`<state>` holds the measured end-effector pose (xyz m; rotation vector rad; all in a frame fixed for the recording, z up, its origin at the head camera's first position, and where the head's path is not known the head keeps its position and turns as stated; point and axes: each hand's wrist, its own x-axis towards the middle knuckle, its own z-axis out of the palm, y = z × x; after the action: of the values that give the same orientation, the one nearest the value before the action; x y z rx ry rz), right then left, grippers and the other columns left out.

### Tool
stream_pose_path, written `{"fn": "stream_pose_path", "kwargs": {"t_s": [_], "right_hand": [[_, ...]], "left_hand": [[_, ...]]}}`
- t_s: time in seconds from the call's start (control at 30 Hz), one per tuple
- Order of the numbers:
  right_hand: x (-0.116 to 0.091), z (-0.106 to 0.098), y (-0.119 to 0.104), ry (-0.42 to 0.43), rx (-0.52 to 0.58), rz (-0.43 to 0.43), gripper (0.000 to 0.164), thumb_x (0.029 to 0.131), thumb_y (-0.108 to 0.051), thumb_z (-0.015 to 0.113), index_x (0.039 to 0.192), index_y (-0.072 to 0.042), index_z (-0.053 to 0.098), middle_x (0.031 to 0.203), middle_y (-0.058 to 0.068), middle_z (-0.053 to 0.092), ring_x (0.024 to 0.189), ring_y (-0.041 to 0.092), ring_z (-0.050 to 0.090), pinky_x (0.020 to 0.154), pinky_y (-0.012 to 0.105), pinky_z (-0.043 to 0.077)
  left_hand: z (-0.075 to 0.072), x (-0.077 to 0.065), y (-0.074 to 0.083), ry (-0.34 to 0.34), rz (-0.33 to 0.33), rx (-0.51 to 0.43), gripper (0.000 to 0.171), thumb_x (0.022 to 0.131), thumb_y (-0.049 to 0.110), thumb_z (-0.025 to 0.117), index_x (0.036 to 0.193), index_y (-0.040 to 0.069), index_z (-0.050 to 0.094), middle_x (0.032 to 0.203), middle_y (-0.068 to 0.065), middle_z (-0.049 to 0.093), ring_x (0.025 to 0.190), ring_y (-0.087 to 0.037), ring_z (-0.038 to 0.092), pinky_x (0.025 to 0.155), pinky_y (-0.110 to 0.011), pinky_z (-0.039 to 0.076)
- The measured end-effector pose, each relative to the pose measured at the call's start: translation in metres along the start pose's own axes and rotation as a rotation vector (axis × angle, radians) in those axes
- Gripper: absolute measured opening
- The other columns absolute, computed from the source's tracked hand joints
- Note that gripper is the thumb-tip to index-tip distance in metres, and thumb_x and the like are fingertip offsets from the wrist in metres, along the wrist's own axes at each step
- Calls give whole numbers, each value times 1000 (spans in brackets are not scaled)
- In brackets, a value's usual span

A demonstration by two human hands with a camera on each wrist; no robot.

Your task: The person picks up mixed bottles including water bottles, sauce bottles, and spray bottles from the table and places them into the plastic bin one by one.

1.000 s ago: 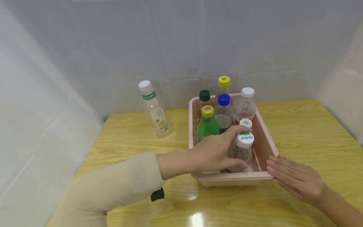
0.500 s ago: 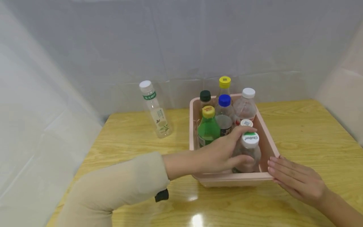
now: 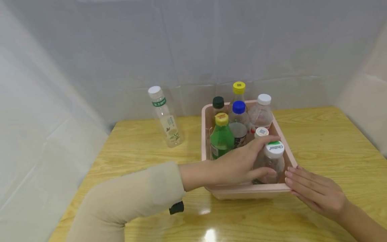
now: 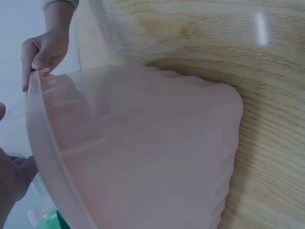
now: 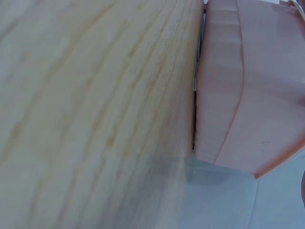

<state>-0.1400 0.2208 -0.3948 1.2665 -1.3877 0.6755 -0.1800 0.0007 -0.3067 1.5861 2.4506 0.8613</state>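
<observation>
My left hand (image 3: 232,164) reaches into a pink plastic bin (image 3: 260,193) and grips a clear plastic bottle (image 3: 274,161) by its upper body, thumb on the near side. The bottle has a white cap with green printing and stands in the bin's near right corner. My right hand (image 3: 317,190) holds the bin's near right corner; in the left wrist view the right hand (image 4: 47,52) has its thumb and fingers on either side of the rim. Beside the gripped bottle, a white-capped bottle (image 3: 261,132) is mostly hidden behind my left hand.
Farther back in the bin stand a green bottle (image 3: 222,137), a blue-capped bottle (image 3: 239,117), a dark-capped bottle (image 3: 218,102), a yellow-capped bottle (image 3: 239,88) and a white-capped bottle (image 3: 262,112). An empty clear bottle (image 3: 169,124) stands on the wooden table (image 3: 133,148), left of the bin.
My left hand has moved right with the gripped bottle, toward the bin's right wall. The right hand has stayed at the corner.
</observation>
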Motion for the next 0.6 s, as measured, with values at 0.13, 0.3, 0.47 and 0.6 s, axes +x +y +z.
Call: {"fn": "stream_pose_path", "kwargs": {"t_s": [0.13, 0.3, 0.47, 0.6], "right_hand": [[0, 0, 0, 6, 1, 5, 22, 92, -9, 60, 102, 8, 70, 104, 23, 68, 107, 29, 64, 98, 32, 49], [-2, 0, 0, 4, -5, 5, 21, 92, -9, 60, 102, 8, 70, 104, 23, 68, 107, 29, 64, 98, 32, 49], [-2, 0, 1, 6, -6, -1, 21, 92, -8, 60, 101, 8, 70, 104, 23, 68, 107, 29, 64, 98, 32, 49], [-1, 0, 1, 2, -1, -6, 21, 92, -8, 60, 101, 8, 69, 104, 23, 68, 107, 29, 64, 98, 32, 49]], "left_hand": [[-2, -1, 2, -27, -59, 41, 76, 95, 36, 56, 150, 17, 8, 144, -5, 41, 119, -9, 52, 89, -13, 47], [-3, -1, 2, -20, -99, 64, 83, 94, 41, 53, 152, 18, -2, 147, -6, 39, 114, -12, 57, 77, -14, 52], [-5, -4, 1, -17, -123, 34, 86, 94, 44, 53, 152, 20, -6, 152, -5, 32, 121, -14, 53, 87, -19, 52], [-7, -10, 0, -18, -134, 2, 86, 92, 43, 57, 152, 18, -1, 146, -4, 42, 103, -9, 62, 78, -13, 51]]}}
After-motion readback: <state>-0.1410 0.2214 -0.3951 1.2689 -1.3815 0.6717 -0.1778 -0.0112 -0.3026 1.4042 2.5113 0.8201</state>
